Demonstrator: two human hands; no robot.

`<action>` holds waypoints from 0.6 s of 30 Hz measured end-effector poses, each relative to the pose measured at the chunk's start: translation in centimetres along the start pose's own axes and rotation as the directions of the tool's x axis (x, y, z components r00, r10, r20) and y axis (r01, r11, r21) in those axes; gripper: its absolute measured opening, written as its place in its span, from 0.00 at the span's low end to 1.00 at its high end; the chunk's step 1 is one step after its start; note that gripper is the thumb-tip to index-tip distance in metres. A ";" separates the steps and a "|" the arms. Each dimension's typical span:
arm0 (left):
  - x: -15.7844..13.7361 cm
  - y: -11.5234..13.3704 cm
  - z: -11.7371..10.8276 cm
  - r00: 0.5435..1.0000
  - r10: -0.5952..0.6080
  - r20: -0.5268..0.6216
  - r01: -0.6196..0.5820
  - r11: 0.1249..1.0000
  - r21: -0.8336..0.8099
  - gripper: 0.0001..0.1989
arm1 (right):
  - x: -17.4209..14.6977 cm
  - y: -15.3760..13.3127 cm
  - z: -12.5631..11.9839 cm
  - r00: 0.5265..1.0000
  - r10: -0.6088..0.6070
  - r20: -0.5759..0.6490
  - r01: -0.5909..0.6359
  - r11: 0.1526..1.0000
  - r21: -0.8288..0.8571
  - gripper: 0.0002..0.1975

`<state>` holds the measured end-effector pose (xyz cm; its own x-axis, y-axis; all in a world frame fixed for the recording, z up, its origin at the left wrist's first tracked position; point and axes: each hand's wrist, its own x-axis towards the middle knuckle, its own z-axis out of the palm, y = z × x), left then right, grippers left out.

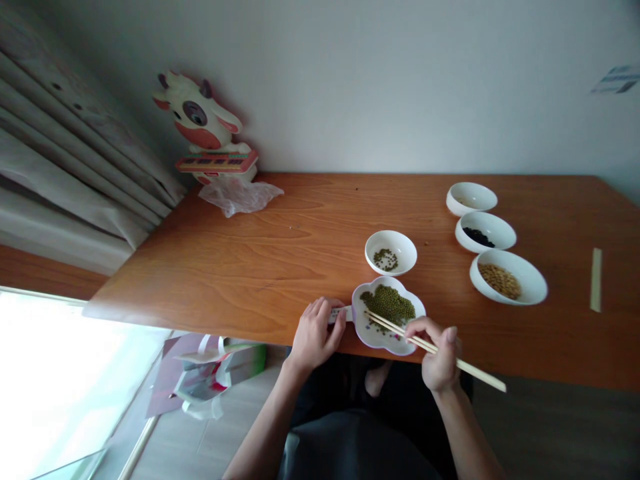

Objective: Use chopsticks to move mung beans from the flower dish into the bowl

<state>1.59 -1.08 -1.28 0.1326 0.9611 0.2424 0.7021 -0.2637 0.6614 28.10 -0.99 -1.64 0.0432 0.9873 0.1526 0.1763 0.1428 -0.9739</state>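
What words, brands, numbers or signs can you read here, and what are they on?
None can be read.
Dish handle: dark printed marks, too small and blurred.
Toy: a small mark below its keys, too small.
Wall sheet: bluish marks, too blurred.

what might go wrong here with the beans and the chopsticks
The flower-shaped dish sits close to the front edge of the table, so a tug by the left hand at its handle might tip it off. The green beans are small and round, so some may slip from the chopsticks in the right hand and roll away.
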 end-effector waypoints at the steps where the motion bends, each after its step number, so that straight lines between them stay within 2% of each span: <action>1: 0.0 0.0 0.0 1.000 0.000 0.001 0.000 1.000 -0.001 0.06 | 0.0 0.0 0.0 1.000 -0.001 -0.010 0.001 1.000 0.006 0.44; 8: 0.0 0.0 0.0 1.000 -0.001 0.004 0.001 1.000 0.002 0.06 | 0.0 -0.5 0.5 0.994 -0.033 -0.102 0.041 0.995 0.085 0.44; 12: 0.0 0.0 0.0 1.000 -0.002 0.004 0.002 1.000 0.002 0.06 | 0.4 -0.9 0.0 0.984 -0.055 -0.169 0.077 0.989 0.128 0.45; 15: -0.1 -0.1 0.0 1.000 0.003 0.002 -0.003 1.000 0.003 0.06 | 1.5 -1.3 -1.0 0.967 -0.076 -0.245 0.114 0.983 0.147 0.45; 18: 0.0 -0.1 0.0 1.000 0.006 0.000 -0.006 1.000 0.004 0.06 | 3.6 -1.6 -1.8 0.929 -0.105 -0.355 0.168 0.975 0.149 0.45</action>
<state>1.51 -1.12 -1.30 0.1366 0.9595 0.2464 0.7044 -0.2690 0.6568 29.75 2.16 0.79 0.3703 0.8778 0.3040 0.0323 0.3149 -0.9486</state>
